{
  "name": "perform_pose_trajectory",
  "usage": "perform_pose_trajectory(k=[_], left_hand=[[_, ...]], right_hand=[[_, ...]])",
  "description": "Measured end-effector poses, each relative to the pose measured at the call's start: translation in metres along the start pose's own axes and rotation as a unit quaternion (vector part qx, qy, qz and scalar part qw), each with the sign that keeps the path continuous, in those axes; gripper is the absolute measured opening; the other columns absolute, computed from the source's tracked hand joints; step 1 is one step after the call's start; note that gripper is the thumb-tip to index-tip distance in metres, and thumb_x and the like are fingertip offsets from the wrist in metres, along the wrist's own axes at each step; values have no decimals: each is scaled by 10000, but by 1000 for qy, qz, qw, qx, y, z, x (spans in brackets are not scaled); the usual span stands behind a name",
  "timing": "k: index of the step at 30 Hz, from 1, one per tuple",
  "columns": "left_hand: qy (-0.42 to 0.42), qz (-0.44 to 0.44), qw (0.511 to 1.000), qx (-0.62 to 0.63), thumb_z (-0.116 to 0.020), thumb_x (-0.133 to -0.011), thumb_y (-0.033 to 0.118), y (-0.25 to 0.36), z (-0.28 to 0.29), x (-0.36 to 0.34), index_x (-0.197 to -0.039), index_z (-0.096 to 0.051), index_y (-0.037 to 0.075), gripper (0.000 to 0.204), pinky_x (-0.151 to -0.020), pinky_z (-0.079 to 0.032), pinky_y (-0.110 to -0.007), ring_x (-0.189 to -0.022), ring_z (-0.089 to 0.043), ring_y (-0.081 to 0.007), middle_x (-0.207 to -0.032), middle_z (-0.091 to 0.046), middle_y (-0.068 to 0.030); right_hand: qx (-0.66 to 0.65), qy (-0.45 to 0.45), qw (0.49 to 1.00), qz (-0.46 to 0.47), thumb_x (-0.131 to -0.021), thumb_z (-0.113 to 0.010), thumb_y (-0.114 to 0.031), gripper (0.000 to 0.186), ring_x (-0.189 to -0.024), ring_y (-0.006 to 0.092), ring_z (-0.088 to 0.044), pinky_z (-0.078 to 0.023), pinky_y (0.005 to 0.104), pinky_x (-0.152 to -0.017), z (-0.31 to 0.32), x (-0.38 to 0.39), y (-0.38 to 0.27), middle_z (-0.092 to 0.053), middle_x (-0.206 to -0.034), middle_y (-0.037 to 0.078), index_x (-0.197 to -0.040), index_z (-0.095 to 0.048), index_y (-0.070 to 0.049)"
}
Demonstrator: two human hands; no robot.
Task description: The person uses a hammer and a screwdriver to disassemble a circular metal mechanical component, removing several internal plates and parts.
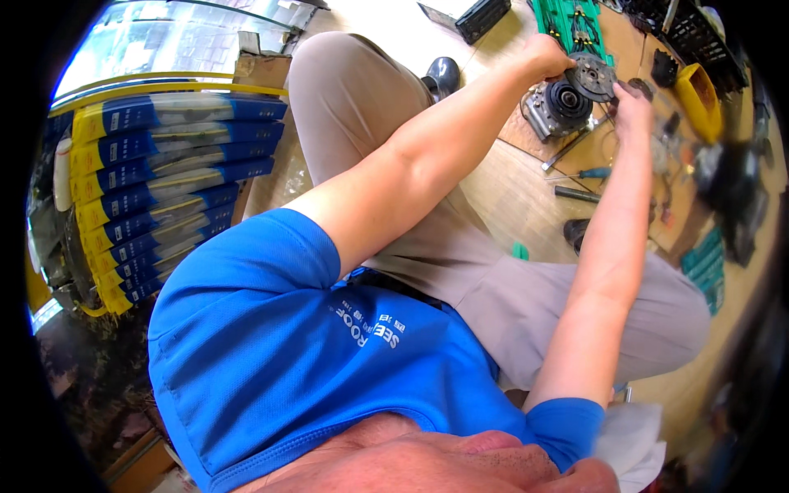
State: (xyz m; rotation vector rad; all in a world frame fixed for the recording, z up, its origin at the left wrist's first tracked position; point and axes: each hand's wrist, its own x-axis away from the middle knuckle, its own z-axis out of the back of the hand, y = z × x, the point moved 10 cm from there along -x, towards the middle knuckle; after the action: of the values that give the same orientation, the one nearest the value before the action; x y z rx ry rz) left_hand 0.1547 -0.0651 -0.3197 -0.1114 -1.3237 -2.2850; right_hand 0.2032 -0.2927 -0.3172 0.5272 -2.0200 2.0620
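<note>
Holding a round grey metal disc with small holes (592,76) is where I must be careful, because it is raised beside and partly over a black ribbed pulley wheel (569,100) on a silver metal machine body (538,112). My left hand (549,59) is pinching the disc at its left edge. The fingers of my right hand (633,111) are bent at the opposite edge, but I cannot tell whether they really press on it. If the right side has little support, the disc could tilt and slip out, since its rim looks thin and its metal is perhaps smooth. Whether it touches the pulley I also cannot tell; a crooked contact could scratch both faces or catch a fingertip between them. The machine body sits on a flat brown board (514,127), and a sideways push could make it rock. A dropped disc could roll toward the blue-handled screwdriver (593,172) or the dark straight tube (578,195), or knock the bright green plastic tray (567,16) just behind, disturbing the thin dark pieces in it.
</note>
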Motion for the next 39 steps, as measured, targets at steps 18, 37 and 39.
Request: perform_pose_trajectory(k=[18,37,39], left_hand=[[-15,17,955,295,-763,-775,98,39,3,47,-889,-644,-61,230,-460,-537,-308,-541,-635,-173,-702,-654,-111],[143,-131,967,164,-568,-769,184,120,-32,176,-768,-569,91,94,-606,-504,-412,-760,-605,-302,-786,-590,-110],[186,-160,958,147,-579,-747,192,126,-25,186,-784,-575,96,103,-604,-498,-397,-755,-593,-291,-788,-585,-98]], right_hand=[[-24,28,999,15,-829,-683,-61,300,-672,163,-604,-451,275,-524,18,-12,7,-682,-949,102,-1113,-642,30],[15,39,987,-155,-969,-419,-485,570,-1192,263,-500,-363,395,-1053,79,81,-23,-543,-1272,125,-1281,-498,-15],[-6,62,984,-167,-959,-384,-566,655,-1243,285,-461,-318,413,-1088,64,107,-31,-512,-1324,136,-1331,-456,-33]])
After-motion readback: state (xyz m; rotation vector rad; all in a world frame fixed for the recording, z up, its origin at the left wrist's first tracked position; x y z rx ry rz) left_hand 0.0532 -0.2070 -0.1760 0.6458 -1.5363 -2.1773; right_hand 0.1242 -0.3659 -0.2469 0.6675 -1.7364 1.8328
